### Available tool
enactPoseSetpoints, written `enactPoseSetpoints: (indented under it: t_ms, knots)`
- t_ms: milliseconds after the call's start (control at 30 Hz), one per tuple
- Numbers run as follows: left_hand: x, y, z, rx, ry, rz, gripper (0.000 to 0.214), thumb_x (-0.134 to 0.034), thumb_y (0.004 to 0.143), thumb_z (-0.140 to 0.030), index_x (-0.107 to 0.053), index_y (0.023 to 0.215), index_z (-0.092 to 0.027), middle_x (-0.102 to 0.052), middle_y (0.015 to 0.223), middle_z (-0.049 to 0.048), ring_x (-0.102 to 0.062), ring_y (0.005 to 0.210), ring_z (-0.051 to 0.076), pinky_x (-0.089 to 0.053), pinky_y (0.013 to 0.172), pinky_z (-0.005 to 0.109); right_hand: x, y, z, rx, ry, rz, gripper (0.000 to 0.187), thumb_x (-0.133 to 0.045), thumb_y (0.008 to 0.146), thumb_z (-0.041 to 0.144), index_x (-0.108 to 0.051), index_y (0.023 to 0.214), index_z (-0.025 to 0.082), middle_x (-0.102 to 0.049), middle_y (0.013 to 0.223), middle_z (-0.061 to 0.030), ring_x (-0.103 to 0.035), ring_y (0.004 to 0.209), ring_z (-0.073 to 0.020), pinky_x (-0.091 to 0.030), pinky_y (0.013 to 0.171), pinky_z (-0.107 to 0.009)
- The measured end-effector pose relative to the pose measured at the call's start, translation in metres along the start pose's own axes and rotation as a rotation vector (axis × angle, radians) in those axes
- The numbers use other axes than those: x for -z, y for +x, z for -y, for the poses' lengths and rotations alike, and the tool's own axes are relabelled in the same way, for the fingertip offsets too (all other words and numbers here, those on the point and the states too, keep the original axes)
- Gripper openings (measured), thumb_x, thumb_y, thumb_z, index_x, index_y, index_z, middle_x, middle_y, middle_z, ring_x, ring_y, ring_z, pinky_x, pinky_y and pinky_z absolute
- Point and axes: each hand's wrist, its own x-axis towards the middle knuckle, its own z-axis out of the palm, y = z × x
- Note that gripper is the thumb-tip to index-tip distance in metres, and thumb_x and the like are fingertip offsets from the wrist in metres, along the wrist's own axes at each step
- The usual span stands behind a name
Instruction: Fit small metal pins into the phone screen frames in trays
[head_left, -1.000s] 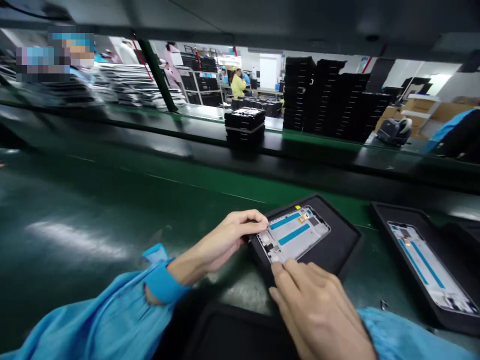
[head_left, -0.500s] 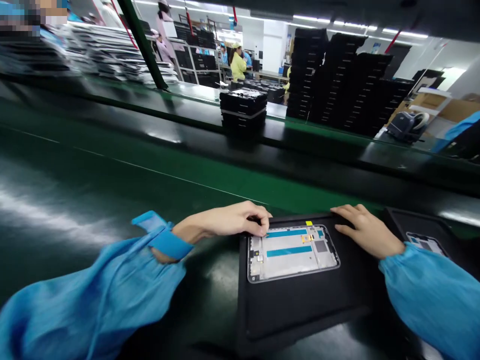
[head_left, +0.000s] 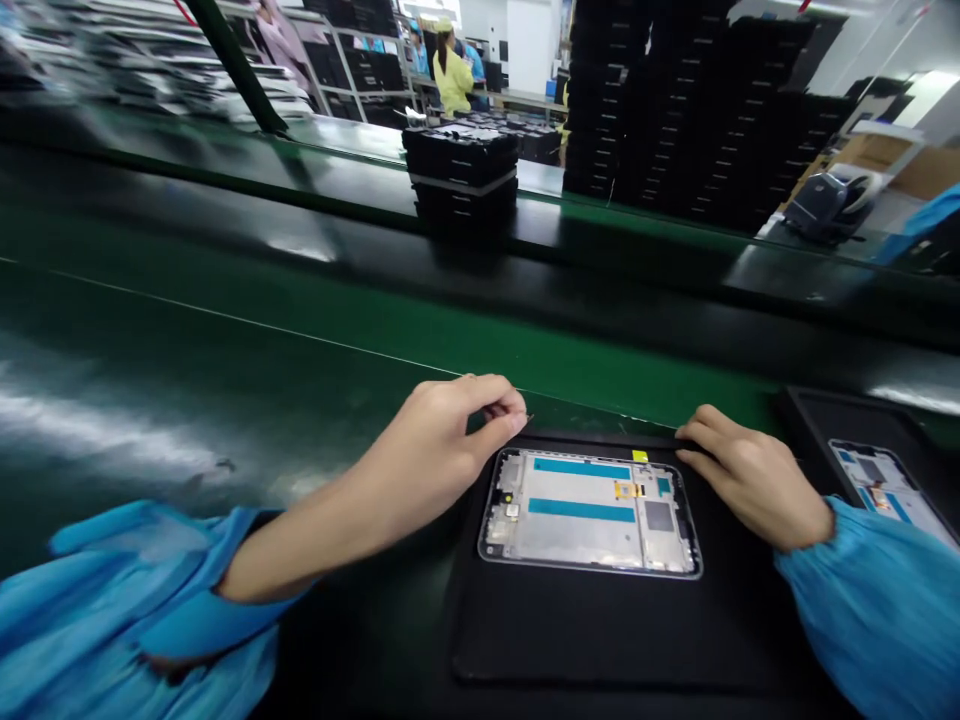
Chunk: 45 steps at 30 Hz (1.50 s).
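Left hand (head_left: pixel 442 440) lifts off the frame (head_left: pixel 591 512), grip pinched on something too small to tell; right hand (head_left: pixel 754 480) rests flat, fingers spread, on black tray (head_left: pixel 600 630).

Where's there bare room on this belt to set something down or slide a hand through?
The green belt lies bare left of the left hand, and also between both hands and the far tray stack. It is crowded on the right: the black tray holding the frame, the right hand, then a second tray.
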Motion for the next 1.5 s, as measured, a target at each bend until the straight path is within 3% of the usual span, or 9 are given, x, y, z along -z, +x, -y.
enactPoseSetpoints:
  t_ms: [233,333,500,667,800,867,1067,1300,1500]
  knots:
    - [-0.019,-0.030,-0.017,-0.156,-0.021,0.138,0.018,-0.041,0.083,-0.020,-0.058,0.079,-0.022,-0.059,0.082,-0.0032,-0.054,0.076,0.012,-0.041,0.068,0.021,0.013,-0.009,0.004,0.023,0.024,-0.056,0.018,-0.041,0.081,0.022,-0.059,0.084,0.020,-0.055,0.083,-0.0030,-0.057,0.068,-0.0167,-0.043,0.057,-0.028]
    - [-0.032,-0.047,-0.020,-0.178,0.041,0.072,0.020,-0.038,0.085,-0.023,-0.057,0.092,-0.025,-0.058,0.100,-0.0018,-0.054,0.093,0.013,-0.044,0.076,0.021,0.019,-0.019,0.003,0.018,0.113,-0.122,0.019,-0.043,0.081,0.029,-0.061,0.082,0.022,-0.056,0.076,-0.0020,-0.055,0.063,-0.0146,-0.043,0.055,-0.025]
    - [-0.051,-0.048,-0.027,-0.231,0.050,0.251,0.023,-0.038,0.081,-0.012,-0.059,0.076,-0.020,-0.061,0.080,-0.0020,-0.056,0.069,0.011,-0.044,0.060,0.018,0.014,-0.040,0.020,0.008,0.385,-0.171,0.020,-0.048,0.078,0.036,-0.063,0.074,0.024,-0.054,0.063,-0.0005,-0.053,0.059,-0.0139,-0.042,0.051,-0.023]
    - [-0.053,-0.040,-0.040,-0.203,-0.226,0.375,0.018,-0.050,0.072,0.000,-0.058,0.069,-0.016,-0.057,0.068,-0.0054,-0.053,0.066,0.006,-0.038,0.061,0.012,0.021,-0.061,0.051,-0.026,0.655,-0.054,0.017,-0.051,0.076,0.032,-0.061,0.066,0.023,-0.054,0.059,0.0011,-0.052,0.056,-0.0121,-0.040,0.049,-0.020]
    - [-0.042,-0.043,-0.060,-0.057,-0.346,0.415,0.015,-0.053,0.075,-0.004,-0.060,0.068,-0.016,-0.056,0.067,-0.0058,-0.052,0.065,0.005,-0.037,0.063,0.013,0.039,-0.073,0.068,0.012,0.969,0.273,0.014,-0.048,0.075,0.025,-0.059,0.066,0.023,-0.055,0.062,0.0035,-0.051,0.057,-0.0088,-0.037,0.049,-0.016]
    - [-0.039,-0.046,-0.069,-0.003,-0.344,0.437,0.015,-0.053,0.074,-0.004,-0.060,0.067,-0.015,-0.056,0.067,-0.0052,-0.052,0.065,0.006,-0.036,0.063,0.014,0.046,-0.079,0.074,-0.086,1.090,0.365,0.015,-0.048,0.073,0.027,-0.057,0.063,0.022,-0.053,0.060,0.0040,-0.047,0.056,-0.0082,-0.034,0.049,-0.017]
    - [-0.042,-0.065,-0.081,0.079,-0.429,0.491,0.012,-0.052,0.073,-0.008,-0.061,0.074,-0.016,-0.058,0.072,-0.0029,-0.053,0.071,0.009,-0.038,0.065,0.017,0.047,-0.107,0.082,-0.406,1.323,0.360,0.017,-0.052,0.063,0.033,-0.054,0.055,0.018,-0.048,0.053,0.0029,-0.041,0.052,-0.0090,-0.029,0.051,-0.022]
    - [-0.043,-0.087,-0.085,0.079,-0.356,0.578,0.015,-0.049,0.077,-0.021,-0.057,0.065,-0.017,-0.051,0.064,-0.0051,-0.048,0.063,0.008,-0.035,0.057,0.018,0.038,-0.140,0.091,-0.359,1.320,0.325,0.023,-0.051,0.071,0.036,-0.054,0.058,0.018,-0.047,0.055,0.0027,-0.042,0.056,-0.0096,-0.033,0.052,-0.020]
    - [-0.045,-0.105,-0.096,-0.043,-0.054,0.609,0.017,-0.047,0.077,-0.010,-0.049,0.061,-0.015,-0.049,0.064,-0.0041,-0.045,0.063,0.009,-0.032,0.055,0.020,0.026,-0.166,0.091,-0.049,0.819,0.057,0.017,-0.044,0.083,0.025,-0.059,0.076,0.021,-0.058,0.070,0.0029,-0.056,0.067,-0.0090,-0.043,0.058,-0.015]
